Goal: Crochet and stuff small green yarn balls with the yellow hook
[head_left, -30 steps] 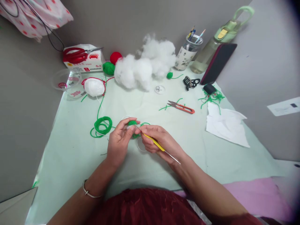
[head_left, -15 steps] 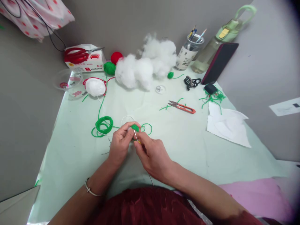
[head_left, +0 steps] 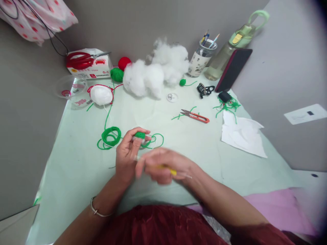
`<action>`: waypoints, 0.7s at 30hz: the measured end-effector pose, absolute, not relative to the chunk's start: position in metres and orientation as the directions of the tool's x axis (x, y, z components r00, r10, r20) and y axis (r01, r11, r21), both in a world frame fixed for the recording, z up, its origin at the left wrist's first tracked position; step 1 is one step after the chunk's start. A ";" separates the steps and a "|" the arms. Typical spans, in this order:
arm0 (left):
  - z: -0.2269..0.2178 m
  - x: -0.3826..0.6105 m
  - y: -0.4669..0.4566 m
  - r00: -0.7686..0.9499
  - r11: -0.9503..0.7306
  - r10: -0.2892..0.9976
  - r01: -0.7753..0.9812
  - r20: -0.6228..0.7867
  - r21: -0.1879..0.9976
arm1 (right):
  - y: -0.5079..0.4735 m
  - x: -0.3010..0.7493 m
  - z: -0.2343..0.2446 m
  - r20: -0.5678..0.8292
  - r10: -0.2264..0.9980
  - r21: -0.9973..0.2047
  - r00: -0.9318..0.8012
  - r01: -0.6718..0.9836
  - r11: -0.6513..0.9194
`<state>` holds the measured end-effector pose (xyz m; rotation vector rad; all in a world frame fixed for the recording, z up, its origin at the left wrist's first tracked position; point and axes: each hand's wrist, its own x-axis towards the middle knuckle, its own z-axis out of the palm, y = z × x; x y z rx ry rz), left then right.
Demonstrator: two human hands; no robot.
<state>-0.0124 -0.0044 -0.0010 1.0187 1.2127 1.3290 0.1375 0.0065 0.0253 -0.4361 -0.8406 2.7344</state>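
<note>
My left hand (head_left: 127, 153) pinches a small green crocheted piece (head_left: 140, 135) between thumb and fingertips, just above the pale green table cover (head_left: 76, 170). Green yarn runs from the piece to a loose loop (head_left: 156, 139) and to a coil of green yarn (head_left: 110, 137) on the left. My right hand (head_left: 163, 166) is smeared by motion in front of the left one; its fingers are curled round a yellow-handled crochet hook (head_left: 167, 168) that lies roughly level, metal tip pointing right.
Orange thread snips (head_left: 196, 116) lie mid-table. White stuffing (head_left: 153, 73), red and green yarn balls (head_left: 120, 69), a box with red scissors (head_left: 88, 63), a pen jar (head_left: 200, 59), a green bottle (head_left: 230, 47), a phone (head_left: 233, 69) and white paper (head_left: 241, 136) ring the back and right.
My right hand has pulled the hook back from the green piece toward me and turned it level. The left hand stays put on the piece.
</note>
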 end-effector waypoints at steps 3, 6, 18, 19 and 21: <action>-0.002 -0.013 -0.001 -0.121 0.023 0.992 -0.119 -0.038 0.993 | 0.000 0.134 0.036 -0.116 0.001 -0.686 -0.993 0.079 -0.723; -0.002 -0.015 0.001 -0.090 0.073 0.991 -0.233 -0.096 0.970 | 0.001 0.143 0.045 -0.125 0.345 -0.797 -0.930 -0.113 -0.593; 0.003 -0.009 -0.002 -0.009 0.305 0.945 -0.345 -0.328 0.888 | 0.011 0.140 0.020 0.024 0.976 -0.955 -0.216 0.283 0.086; 0.002 -0.008 -0.001 0.001 0.318 0.941 -0.350 -0.339 0.881 | 0.011 0.140 0.020 0.033 0.975 -0.949 -0.220 0.300 0.100; 0.002 -0.008 -0.001 0.014 0.338 0.934 -0.366 -0.358 0.867 | 0.011 0.140 0.019 0.045 0.970 -0.927 -0.239 0.352 0.130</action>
